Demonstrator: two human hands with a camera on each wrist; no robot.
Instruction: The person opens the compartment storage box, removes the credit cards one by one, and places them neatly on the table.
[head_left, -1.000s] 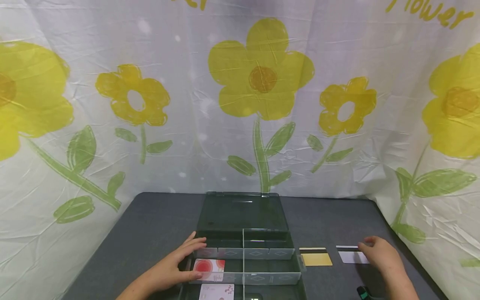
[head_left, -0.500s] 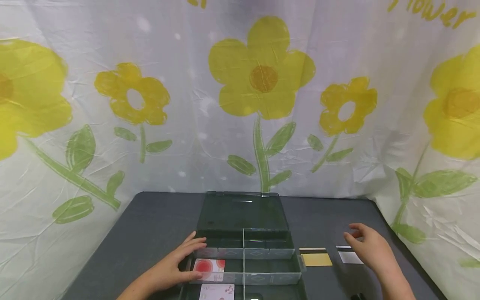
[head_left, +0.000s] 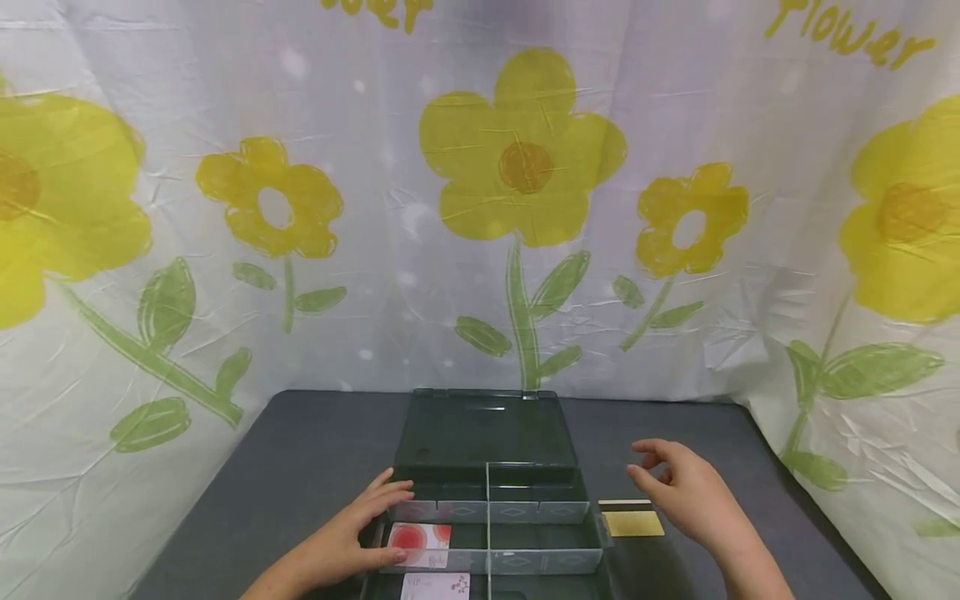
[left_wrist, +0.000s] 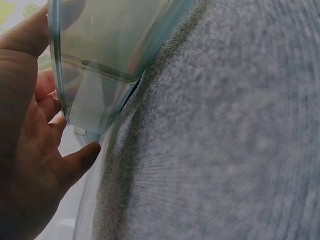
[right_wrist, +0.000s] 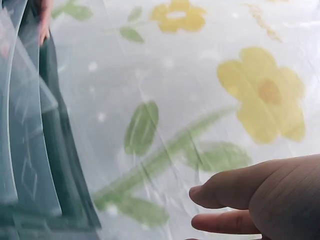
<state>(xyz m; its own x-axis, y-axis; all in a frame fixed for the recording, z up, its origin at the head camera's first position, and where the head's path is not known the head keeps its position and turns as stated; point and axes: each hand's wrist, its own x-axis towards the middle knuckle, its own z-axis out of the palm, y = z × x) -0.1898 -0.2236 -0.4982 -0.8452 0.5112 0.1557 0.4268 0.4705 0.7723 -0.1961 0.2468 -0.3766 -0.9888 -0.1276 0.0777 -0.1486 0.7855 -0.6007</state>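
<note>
A dark green translucent compartment box point(head_left: 544, 536) lies with its lid raised at the back. My left hand point(head_left: 341, 533) rests on the box's left edge, fingers extended over the rim and thumb near a red-and-white card point(head_left: 429, 546). That card lies in a left compartment. In the left wrist view, the same hand point(left_wrist: 42, 150) lies along the box's outer wall. My right hand point(head_left: 693, 500) hovers right of the box, thumb and index finger apart with nothing visible between them. Beside the box, on the table, lies a gold card point(head_left: 633, 523) with a dark stripe.
A pale card with a flower print point(head_left: 435, 587) lies in the front left compartment. Behind the dark grey table point(head_left: 330, 433) hangs a curtain point(head_left: 390, 283) painted with yellow flowers. The box lid point(head_left: 487, 429) leans back toward the curtain.
My right hand has let go of the white card and moved left toward the gold card; the white card is now out of sight near the hand. My left hand stays put.
</note>
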